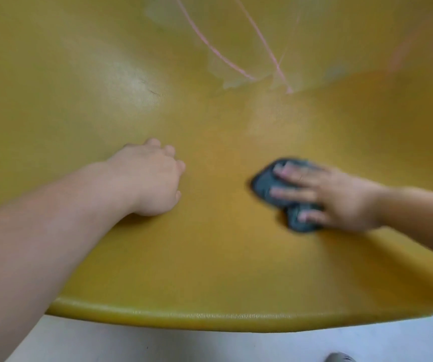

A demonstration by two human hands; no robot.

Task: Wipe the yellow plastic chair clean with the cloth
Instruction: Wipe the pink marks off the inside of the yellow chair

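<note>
Right hand presses flat-fingered on the dark grey cloth at 3 o'clock of the yellow plastic chair seat. Left hand, curled and empty, braces at 9 o'clock. Unpinched, the cloth may slip free, and the pink scribbles at 12 o'clock could go unwiped.

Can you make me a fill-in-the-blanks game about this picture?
1. The chair is coloured ____.
2. The right hand presses flat on the dark ____.
3. The left hand rests on the chair and holds ____.
4. The lines drawn higher up on the chair are ____.

Missing words: yellow; cloth; nothing; pink.
</note>
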